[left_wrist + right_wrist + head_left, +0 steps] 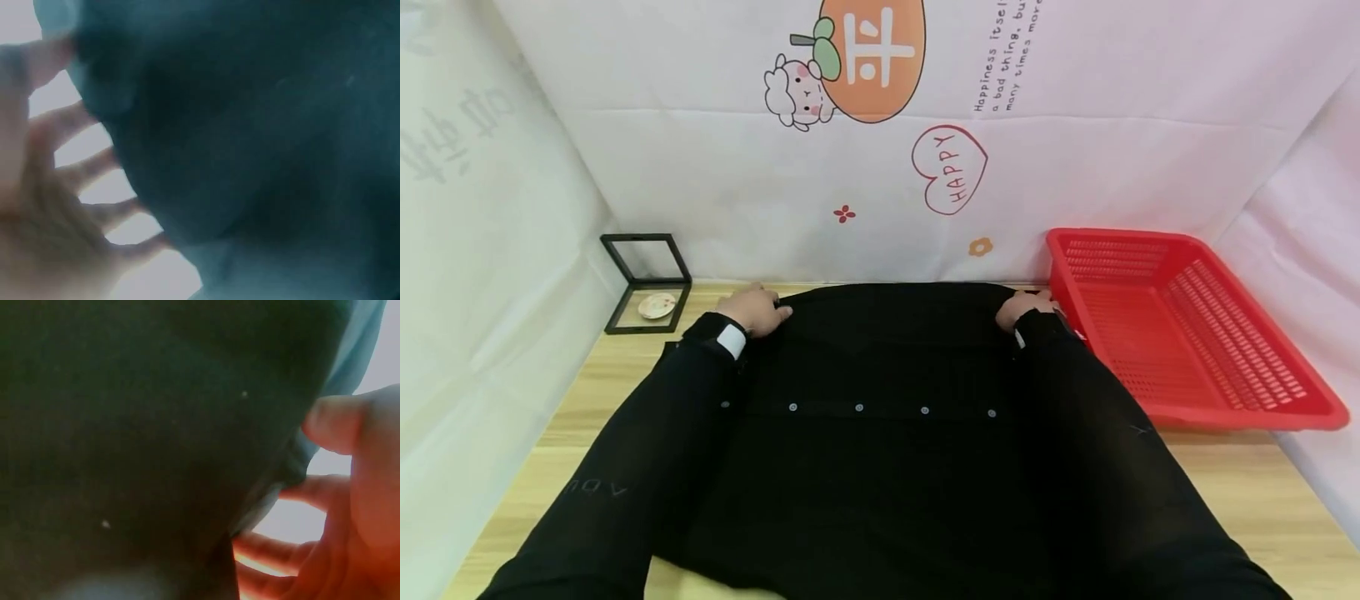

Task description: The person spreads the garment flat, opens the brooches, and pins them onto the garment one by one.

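Note:
A black button-up shirt lies spread on the table, its row of pale buttons running crosswise. At the shirt's far left corner, my left hand holds the cloth edge. My right hand grips the far right corner, close to the red basket. The left wrist view has the fingers of the left hand spread, their tips hidden behind the dark cloth. In the right wrist view, the thumb of the right hand presses on the cloth's near side while the fingers go behind it.
A red plastic basket stands at the right, against the shirt's far right corner. On the far left is a black-framed clear case holding a small round item. Printed white cloth walls the back and sides of the wooden table.

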